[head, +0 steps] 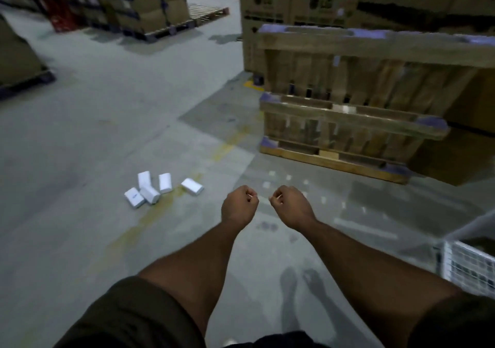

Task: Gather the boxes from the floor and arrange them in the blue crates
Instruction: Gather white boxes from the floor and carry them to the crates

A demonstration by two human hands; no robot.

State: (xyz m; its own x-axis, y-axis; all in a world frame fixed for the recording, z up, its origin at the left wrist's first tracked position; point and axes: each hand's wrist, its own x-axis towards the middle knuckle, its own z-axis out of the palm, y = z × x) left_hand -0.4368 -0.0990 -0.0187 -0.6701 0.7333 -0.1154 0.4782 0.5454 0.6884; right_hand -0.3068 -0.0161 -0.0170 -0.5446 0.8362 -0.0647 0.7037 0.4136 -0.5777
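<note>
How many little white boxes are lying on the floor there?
5, left of the hands: four white boxes clustered, the fifth slightly apart on the right. None looks hidden.

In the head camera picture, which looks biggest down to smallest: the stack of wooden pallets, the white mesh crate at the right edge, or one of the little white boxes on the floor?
1. Stack of wooden pallets, by far.
2. White mesh crate, though it is cut off by the frame and nearer the camera, so unsure.
3. Little white box.
</note>
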